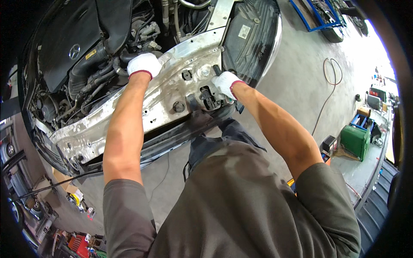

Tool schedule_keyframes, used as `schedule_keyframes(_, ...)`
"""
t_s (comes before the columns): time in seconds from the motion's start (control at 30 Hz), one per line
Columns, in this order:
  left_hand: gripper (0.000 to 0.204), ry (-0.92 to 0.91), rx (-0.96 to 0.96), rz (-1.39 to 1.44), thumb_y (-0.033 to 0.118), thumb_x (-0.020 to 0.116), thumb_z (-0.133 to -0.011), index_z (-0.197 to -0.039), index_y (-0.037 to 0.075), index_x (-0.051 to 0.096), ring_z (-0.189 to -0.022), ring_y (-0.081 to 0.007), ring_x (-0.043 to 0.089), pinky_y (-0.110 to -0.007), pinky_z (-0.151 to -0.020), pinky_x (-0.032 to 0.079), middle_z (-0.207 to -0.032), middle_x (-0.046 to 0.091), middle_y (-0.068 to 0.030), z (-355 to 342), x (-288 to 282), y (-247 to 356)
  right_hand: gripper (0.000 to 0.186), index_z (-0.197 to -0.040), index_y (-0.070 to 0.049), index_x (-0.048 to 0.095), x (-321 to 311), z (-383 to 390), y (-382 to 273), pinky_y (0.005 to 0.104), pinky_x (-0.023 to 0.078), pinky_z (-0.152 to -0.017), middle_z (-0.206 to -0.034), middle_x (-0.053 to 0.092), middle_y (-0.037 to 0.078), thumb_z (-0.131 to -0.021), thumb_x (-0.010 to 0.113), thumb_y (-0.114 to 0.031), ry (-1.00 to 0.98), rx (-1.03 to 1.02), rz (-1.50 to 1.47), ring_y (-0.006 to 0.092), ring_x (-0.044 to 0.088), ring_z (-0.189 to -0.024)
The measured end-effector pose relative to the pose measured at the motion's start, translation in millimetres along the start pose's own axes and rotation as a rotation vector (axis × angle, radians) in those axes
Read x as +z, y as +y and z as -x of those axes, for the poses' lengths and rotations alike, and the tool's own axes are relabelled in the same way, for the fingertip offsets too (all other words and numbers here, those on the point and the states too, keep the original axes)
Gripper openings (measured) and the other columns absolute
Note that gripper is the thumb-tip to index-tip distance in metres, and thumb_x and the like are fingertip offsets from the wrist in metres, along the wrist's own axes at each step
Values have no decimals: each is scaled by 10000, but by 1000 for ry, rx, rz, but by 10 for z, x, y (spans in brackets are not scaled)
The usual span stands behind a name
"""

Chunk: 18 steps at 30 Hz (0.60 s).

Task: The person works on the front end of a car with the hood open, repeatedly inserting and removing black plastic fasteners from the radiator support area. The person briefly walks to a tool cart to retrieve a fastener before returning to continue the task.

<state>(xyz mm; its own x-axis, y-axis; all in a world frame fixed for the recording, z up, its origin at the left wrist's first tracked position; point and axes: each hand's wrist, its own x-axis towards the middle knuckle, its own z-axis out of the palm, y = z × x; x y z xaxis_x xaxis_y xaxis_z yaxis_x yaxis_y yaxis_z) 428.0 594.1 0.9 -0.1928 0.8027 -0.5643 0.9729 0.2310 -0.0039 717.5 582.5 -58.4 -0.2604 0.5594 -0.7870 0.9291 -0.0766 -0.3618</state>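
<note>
My left hand (145,64), in a white knit glove with a red cuff, is at the rear edge of the worn silver front panel (165,94) of a car's engine bay. Its fingers point away and are mostly hidden. My right hand (225,84), gloved the same way, is closed at the panel's right part, beside the black hood latch (208,98). A short dark, rod-like piece (217,69) sticks out past its fingers; what kind of thing it is I cannot make out. A round dark cap (178,106) sits on the panel between my arms.
A black engine cover (69,47) and ribbed intake hose (81,75) fill the bay at left. The headlight housing (247,36) is right of the panel. A thin hose (330,94) lies on the grey floor. A green bin (355,142) and blue-framed cart (316,17) stand at right.
</note>
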Motion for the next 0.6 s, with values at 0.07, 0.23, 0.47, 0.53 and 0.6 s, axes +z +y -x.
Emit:
schedule_keyframes(0.07,751,65,6,149,680,404,-973,-1184,34,724,-1166,-416,639,-483,-997,497,-1230,677,-245,60,69,-141,205,-1047,-59,737,63,-106,53,427,587,-758,-979,746,176,-916,599,-136,22,-78,109,346,734,-906)
schedule_keyframes(0.23,536,328,-66,557,497,484,-989,-1166,54,726,-1145,-422,631,-482,-986,491,-1189,679,-251,746,518,-552,270,-1014,-2,738,160,-317,256,444,576,-717,-857,737,204,-939,595,-218,77,-173,52,368,731,-800)
schedule_keyframes(0.47,424,408,-192,748,402,561,-996,-1140,46,740,-1051,-438,667,-462,-918,507,-1073,707,-274,1986,1417,-572,340,-948,42,690,-63,327,-191,403,536,-629,-737,685,192,-1002,526,-250,67,132,-425,288,709,-699)
schedule_keyframes(0.53,429,283,-221,787,401,556,-998,-1157,45,736,-1053,-443,663,-461,-921,507,-1073,707,-274,2130,1512,-512,329,-921,33,695,39,-94,166,400,526,-613,-726,682,175,-983,557,-259,96,-186,-68,281,694,-668)
schedule_keyframes(0.6,432,243,-197,789,409,563,-994,-1138,40,737,-1040,-443,664,-471,-907,509,-1062,707,-272,2170,1583,-464,347,-882,27,699,105,-280,353,407,502,-593,-706,671,153,-955,594,-296,148,-280,-25,277,664,-626)
